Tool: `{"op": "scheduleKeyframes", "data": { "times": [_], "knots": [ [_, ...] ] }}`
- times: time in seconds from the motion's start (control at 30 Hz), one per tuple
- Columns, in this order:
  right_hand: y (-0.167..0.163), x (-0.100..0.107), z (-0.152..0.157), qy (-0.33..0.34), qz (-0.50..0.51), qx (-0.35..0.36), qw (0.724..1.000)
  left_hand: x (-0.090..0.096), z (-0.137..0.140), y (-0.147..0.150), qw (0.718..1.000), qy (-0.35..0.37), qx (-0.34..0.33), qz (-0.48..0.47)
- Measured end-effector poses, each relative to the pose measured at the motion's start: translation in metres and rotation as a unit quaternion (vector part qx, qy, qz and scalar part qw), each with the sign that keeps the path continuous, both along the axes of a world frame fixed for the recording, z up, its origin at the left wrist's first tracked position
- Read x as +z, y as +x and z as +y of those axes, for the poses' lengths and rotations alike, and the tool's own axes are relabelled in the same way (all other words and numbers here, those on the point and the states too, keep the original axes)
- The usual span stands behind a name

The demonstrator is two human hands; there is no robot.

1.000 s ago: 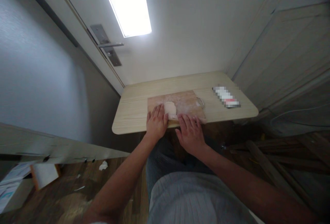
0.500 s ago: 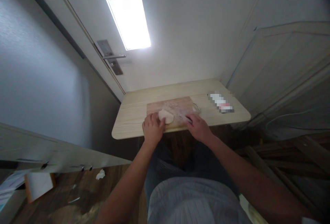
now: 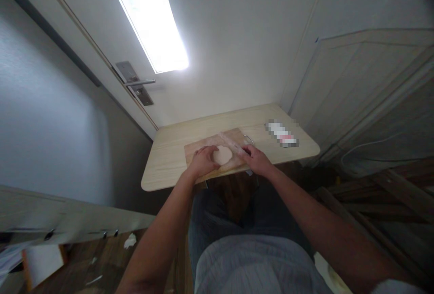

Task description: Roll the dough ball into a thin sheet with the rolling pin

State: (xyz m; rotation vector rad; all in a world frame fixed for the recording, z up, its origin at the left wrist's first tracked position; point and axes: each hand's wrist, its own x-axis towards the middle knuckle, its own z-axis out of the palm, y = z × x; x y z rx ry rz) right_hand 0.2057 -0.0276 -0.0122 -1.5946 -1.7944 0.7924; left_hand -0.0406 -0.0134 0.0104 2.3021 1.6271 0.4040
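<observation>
A pale round piece of dough (image 3: 223,154) lies on a floured wooden cutting board (image 3: 195,151) near the front edge of a light wooden table (image 3: 169,156). My left hand (image 3: 202,162) rests on the board with its fingers touching the dough's left side. My right hand (image 3: 257,160) grips the near end of a thin, flour-dusted rolling pin (image 3: 231,142) that slants up and to the left behind the dough.
A blurred-out white and red item (image 3: 281,133) lies on the table's right side. A metal ring (image 3: 249,138) sticks out from the board's right edge. A door with a lever handle (image 3: 135,82) stands behind on the left, and wooden slats (image 3: 369,203) lie on the floor at right.
The dough has gone from a thick lump to a flatter round. My right hand left the board's front edge and took hold of the rolling pin. The camera shifted slightly.
</observation>
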Motion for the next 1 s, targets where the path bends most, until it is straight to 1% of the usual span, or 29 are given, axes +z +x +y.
{"op": "scheduleKeyframes", "data": {
  "times": [0.1,0.23,0.33,0.4,0.47,0.57,0.6,0.67,0.77,0.9,1.0],
  "knots": [
    [0.001,0.002,0.003,-0.002,-0.003,0.021,1.0,-0.001,0.002,-0.007,1.0,0.01,-0.013,0.006],
    [0.001,0.004,0.004,0.002,-0.017,0.027,0.999,-0.007,-0.009,-0.011,0.999,0.031,0.009,-0.019],
    [-0.001,0.007,0.001,0.028,-0.045,0.042,0.998,-0.011,-0.018,-0.013,0.997,0.055,0.015,-0.044],
    [-0.003,0.011,-0.002,0.054,-0.084,0.054,0.994,-0.009,-0.02,-0.014,0.995,0.076,0.026,-0.065],
    [-0.006,0.016,-0.005,0.074,-0.14,0.064,0.985,-0.002,-0.02,-0.013,0.989,0.102,0.062,-0.088],
    [-0.012,0.024,-0.005,0.093,-0.22,0.078,0.968,0.012,-0.015,-0.005,0.974,0.15,0.133,-0.101],
    [-0.013,0.026,-0.004,0.099,-0.238,0.083,0.963,0.015,-0.011,0.0,0.971,0.163,0.147,-0.098],
    [-0.015,0.029,-0.002,0.108,-0.266,0.084,0.954,0.017,-0.003,0.01,0.97,0.173,0.15,-0.081],
    [-0.017,0.028,-0.002,0.126,-0.295,0.068,0.945,0.008,0.009,0.025,0.981,0.145,0.127,-0.026],
    [-0.02,0.016,-0.009,0.169,-0.304,0.023,0.937,-0.01,0.019,0.033,0.982,0.137,0.117,0.05],
    [-0.025,0.004,-0.013,0.184,-0.303,-0.004,0.935,-0.013,0.024,0.032,0.981,0.137,0.113,0.074]
  ]
}}
